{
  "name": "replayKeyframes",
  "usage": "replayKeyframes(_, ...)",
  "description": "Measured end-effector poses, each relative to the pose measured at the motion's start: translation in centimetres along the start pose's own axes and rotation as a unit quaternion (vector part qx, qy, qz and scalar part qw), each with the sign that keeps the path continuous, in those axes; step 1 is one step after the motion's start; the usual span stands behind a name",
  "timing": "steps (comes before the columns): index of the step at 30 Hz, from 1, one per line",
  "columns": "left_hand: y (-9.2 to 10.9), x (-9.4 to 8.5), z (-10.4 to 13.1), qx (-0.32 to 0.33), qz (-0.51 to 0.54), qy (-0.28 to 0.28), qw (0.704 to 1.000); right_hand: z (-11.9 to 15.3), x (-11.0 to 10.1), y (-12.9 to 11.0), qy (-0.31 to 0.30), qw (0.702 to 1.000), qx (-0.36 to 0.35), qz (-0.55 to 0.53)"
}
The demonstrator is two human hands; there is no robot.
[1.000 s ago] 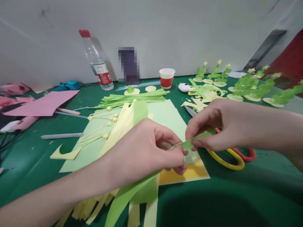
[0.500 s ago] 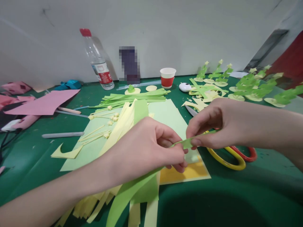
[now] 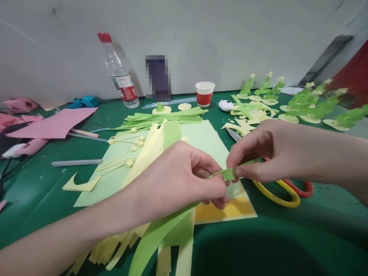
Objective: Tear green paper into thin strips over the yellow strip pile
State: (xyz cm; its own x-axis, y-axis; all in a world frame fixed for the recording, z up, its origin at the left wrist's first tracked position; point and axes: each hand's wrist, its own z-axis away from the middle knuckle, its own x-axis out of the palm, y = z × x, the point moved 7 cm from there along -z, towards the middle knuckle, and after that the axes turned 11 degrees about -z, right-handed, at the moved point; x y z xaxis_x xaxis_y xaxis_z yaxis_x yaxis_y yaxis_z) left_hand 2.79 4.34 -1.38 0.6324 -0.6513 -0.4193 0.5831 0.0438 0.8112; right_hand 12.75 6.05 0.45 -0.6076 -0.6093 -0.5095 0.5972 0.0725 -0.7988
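Note:
A green paper strip (image 3: 229,174) runs between my two hands, pinched by both. My left hand (image 3: 198,172) grips it between thumb and fingers, and its long end curls down toward the front edge of view. Close to the right, my right hand (image 3: 258,153) pinches the strip's other end, fingertips just apart from the left ones. Beneath my left hand lie a bundle of pale yellow paper strips (image 3: 148,153) and a wider green paper piece (image 3: 172,132). Scissors (image 3: 287,203) with yellow and red handles lie under my right hand.
Green strips (image 3: 166,118) lie behind the pale sheets (image 3: 207,134). A bottle (image 3: 122,78), a paper cup (image 3: 205,94) and a white rounded gadget (image 3: 225,105) stand near the wall. Several paper plants (image 3: 312,103) stand at right. Pink paper (image 3: 54,122) and a grey stick (image 3: 77,163) lie left.
Both hands keep nearly the same pose on the green strip. The whole view has shifted very slightly.

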Motion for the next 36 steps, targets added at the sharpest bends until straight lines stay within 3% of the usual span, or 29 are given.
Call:
replayKeyframes(8, 0.0, 0.2, 0.0, -0.024, 0.0, -0.012, 1.0, -0.3, 0.1, 0.0, -0.024, 0.999, -0.032, 0.009)
replayKeyframes(12, 0.0, 0.2, -0.2, -0.012, 0.003, -0.01, 1.0, 0.2, 0.6, -0.4, -0.058, 0.998, -0.007, 0.035)
replayKeyframes(15, 0.0, 0.3, -0.2, -0.011, 0.003, -0.017, 1.0, 0.4, 0.5, -0.7, -0.033, 0.999, 0.014, 0.041)
replayKeyframes(18, -0.1, 0.4, -0.1, -0.027, 0.001, -0.026, 0.999, -0.1, -0.5, 0.2, -0.033, 0.998, 0.014, 0.045)
replayKeyframes(21, -0.1, 0.5, -0.1, -0.033, 0.0, -0.034, 0.999, -0.6, -1.9, 2.1, -0.083, 0.994, 0.004, 0.076)
replayKeyframes(24, -0.2, 0.4, -0.2, -0.034, 0.001, -0.034, 0.999, -0.7, -3.2, 2.4, -0.057, 0.995, -0.037, 0.071)
replayKeyframes(27, -0.2, 0.5, -0.2, -0.035, 0.005, -0.037, 0.999, -0.3, -2.1, 1.0, -0.036, 0.996, -0.06, 0.049)
replayKeyframes(31, 0.0, 0.6, -0.1, -0.031, -0.003, -0.041, 0.999, 0.2, 0.8, -0.3, -0.064, 0.997, -0.019, 0.051)
replayKeyframes(36, 0.0, 0.4, -0.1, -0.031, -0.015, -0.036, 0.999, 0.5, -0.2, 0.6, -0.074, 0.993, 0.03, 0.082)
